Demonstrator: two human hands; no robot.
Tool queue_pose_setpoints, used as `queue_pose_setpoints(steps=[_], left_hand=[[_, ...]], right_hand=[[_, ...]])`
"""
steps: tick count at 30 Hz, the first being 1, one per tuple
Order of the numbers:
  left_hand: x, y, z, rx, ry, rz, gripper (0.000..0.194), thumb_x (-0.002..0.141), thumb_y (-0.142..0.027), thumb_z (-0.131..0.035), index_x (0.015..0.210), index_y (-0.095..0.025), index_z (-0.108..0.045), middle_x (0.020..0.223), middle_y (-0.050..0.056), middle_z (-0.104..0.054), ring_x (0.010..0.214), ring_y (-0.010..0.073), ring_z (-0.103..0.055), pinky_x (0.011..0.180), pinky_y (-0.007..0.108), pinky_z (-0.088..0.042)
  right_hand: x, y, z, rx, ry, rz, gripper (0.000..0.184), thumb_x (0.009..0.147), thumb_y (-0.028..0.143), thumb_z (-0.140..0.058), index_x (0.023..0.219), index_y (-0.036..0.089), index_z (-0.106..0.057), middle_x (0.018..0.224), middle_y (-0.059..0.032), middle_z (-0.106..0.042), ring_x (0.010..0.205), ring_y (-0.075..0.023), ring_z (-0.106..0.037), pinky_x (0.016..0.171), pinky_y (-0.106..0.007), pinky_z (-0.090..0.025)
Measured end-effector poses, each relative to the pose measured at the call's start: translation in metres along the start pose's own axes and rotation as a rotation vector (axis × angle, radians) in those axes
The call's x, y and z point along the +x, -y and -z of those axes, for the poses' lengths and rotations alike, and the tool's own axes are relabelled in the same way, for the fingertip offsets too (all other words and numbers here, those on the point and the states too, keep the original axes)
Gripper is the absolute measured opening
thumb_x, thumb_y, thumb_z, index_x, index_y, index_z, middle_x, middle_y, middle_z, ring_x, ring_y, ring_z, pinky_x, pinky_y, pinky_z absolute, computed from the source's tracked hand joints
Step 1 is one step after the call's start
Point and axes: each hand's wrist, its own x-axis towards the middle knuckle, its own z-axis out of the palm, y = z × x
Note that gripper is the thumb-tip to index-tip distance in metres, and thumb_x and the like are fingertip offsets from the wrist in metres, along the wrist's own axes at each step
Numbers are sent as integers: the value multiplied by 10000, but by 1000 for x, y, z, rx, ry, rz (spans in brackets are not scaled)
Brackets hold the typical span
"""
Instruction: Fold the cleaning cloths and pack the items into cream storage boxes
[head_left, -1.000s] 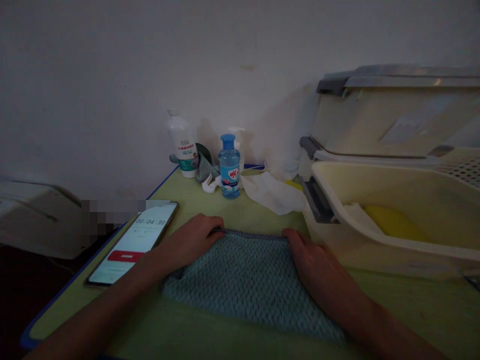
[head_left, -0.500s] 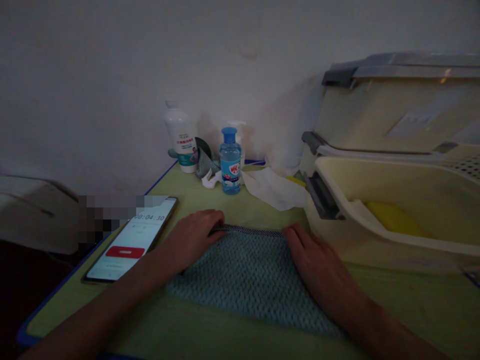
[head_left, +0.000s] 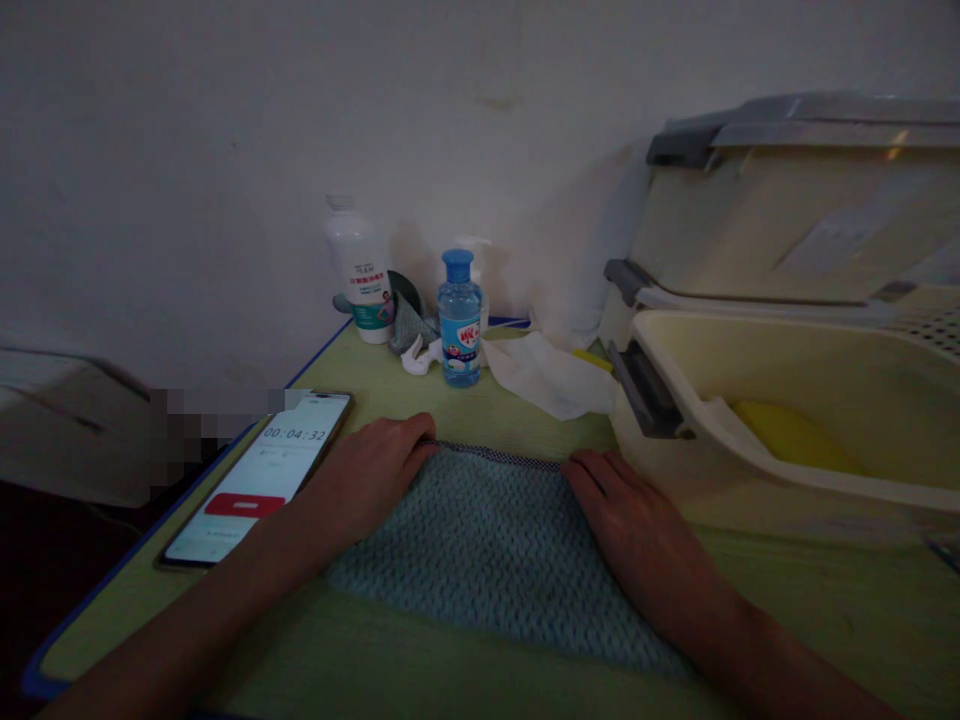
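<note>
A grey-blue textured cleaning cloth (head_left: 502,560) lies spread on the green tabletop, its dark stitched hem along the far edge. My left hand (head_left: 379,470) is closed on the far left corner, thumb and fingers pinching the hem. At the far right corner, my right hand (head_left: 634,520) has its fingers curled over the hem, closed on the cloth. The fingertips of both hands are partly hidden. Beyond the cloth stands a clear blue bottle (head_left: 460,325) with a blue cap.
A phone (head_left: 259,480) showing a running timer lies left of my left forearm. At the back are a white bottle (head_left: 364,270), a crumpled cloth (head_left: 411,325) and white tissue (head_left: 551,375). On the right stands a cream storage bin (head_left: 750,510) with a yellow item (head_left: 795,437) inside.
My left hand has moved slightly left along with its cloth corner, and my right hand slightly left too. The whole view has shifted a little. Both hands keep hold of the cloth.
</note>
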Motion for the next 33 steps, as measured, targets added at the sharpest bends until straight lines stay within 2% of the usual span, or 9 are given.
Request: queue_pose_setpoints(steps=[6,10,16,20,25,30,33], left_hand=[[-3,2,4,-61,-17,19,213,901,-300,-324,823,-197,-493,768,31,-605,741,203,-588,666,319,-429],[-2,-2,0,40,29,23,289,914,-230,-287,764,-178,-528,819,59,-632,803,223,-609,726,350,-434],[1,-5,-10,199,-17,0,254,915,-201,-325,826,-166,-560,881,66,-628,820,224,-614,692,324,-448],[1,-6,-8,241,-12,-16,255,916,-197,-342,853,-169,-588,896,57,-614,829,217,-611,690,313,-456],[0,-4,-7,250,-4,-24,332,921,-153,-275,874,-172,-604,898,62,-607,837,214,-614,704,323,-462],[1,-4,-11,277,-50,10,273,908,-160,-321,924,-179,-592,936,64,-603,828,209,-609,665,303,-463],[2,-4,-12,335,-98,-27,259,896,-131,-339,885,-167,-595,925,72,-587,870,218,-585,683,305,-461]], right_hand=[[1,0,-1,-4,-3,7,367,743,-88,-325,887,106,-600,874,-113,-638,773,-223,-610,607,-332,-539],[1,-1,-2,3,4,11,351,730,-86,-351,884,104,-604,861,-110,-634,768,-231,-610,614,-347,-546],[0,-1,-3,15,-2,10,345,723,-86,-382,906,106,-603,858,-104,-628,765,-232,-607,603,-346,-542],[0,-1,-2,12,4,12,346,753,-74,-359,911,110,-605,875,-111,-630,789,-233,-605,614,-342,-536],[0,-1,-2,2,23,4,383,754,-77,-334,926,116,-617,894,-108,-639,795,-222,-608,628,-337,-546],[-1,-2,-1,13,-7,12,422,768,-81,-292,951,92,-631,943,-134,-641,840,-219,-608,684,-352,-557],[-1,-2,-2,18,-30,26,414,769,-81,-293,935,72,-640,962,-154,-638,862,-230,-603,722,-379,-556]])
